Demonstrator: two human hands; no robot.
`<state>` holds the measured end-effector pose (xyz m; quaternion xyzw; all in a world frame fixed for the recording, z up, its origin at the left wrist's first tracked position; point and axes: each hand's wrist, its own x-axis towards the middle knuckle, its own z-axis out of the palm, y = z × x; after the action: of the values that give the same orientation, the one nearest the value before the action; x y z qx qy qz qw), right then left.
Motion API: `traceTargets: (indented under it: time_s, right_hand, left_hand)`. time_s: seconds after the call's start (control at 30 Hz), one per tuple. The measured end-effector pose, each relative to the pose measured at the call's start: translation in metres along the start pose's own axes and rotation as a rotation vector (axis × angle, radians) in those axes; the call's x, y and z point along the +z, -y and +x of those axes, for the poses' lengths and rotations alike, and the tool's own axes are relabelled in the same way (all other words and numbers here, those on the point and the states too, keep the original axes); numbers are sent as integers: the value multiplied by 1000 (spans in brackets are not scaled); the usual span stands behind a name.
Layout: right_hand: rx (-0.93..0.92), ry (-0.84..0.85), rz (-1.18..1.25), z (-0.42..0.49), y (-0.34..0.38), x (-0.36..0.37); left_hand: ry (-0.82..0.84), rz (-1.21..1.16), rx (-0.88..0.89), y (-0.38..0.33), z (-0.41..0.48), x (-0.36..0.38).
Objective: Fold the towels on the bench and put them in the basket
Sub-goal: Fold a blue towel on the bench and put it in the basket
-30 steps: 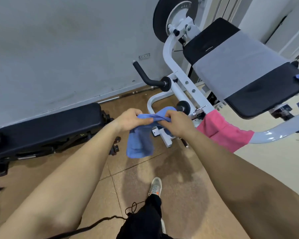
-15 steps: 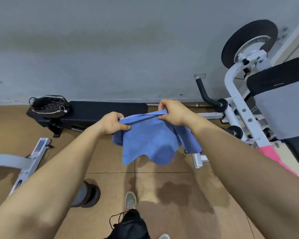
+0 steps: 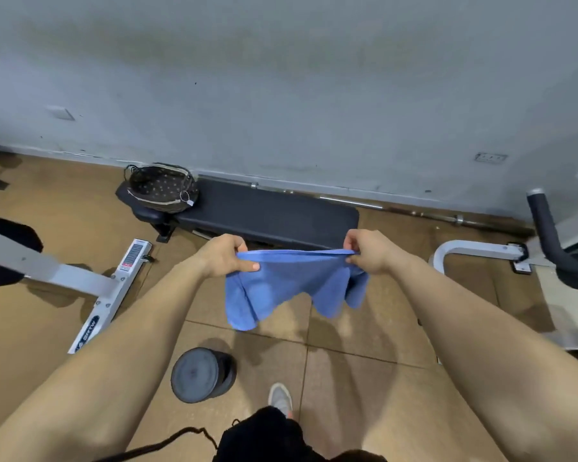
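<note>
A blue towel [image 3: 281,285] hangs in the air, stretched between my hands by its top edge. My left hand [image 3: 224,255] pinches the towel's left corner and my right hand [image 3: 369,250] pinches its right corner. Behind the towel a flat black bench [image 3: 267,211] lies along the wall. A dark woven basket [image 3: 162,188] with a dotted lining stands on the bench's left end, and I see nothing in it.
A round dark weight plate [image 3: 201,375] lies on the tiled floor near my foot. A white machine frame [image 3: 111,295] lies at the left. More white gym equipment [image 3: 481,251] with a black padded handle stands at the right. A steel bar runs along the wall base.
The view has swung left, away from the padded machine toward the flat bench and basket. My hands have moved apart, and the bunched towel now spreads wide between them.
</note>
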<state>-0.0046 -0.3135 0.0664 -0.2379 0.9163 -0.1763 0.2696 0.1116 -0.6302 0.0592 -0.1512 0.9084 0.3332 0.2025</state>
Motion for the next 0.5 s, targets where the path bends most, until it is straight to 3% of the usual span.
traceTargets:
  time_s: [0.37, 0.5]
  right_hand:
    - [38, 90, -2, 168, 32, -22]
    - [60, 63, 21, 233, 19, -25]
  left_hand:
    - [250, 53, -1, 64, 144, -95]
    - [198, 58, -58, 68, 201, -113]
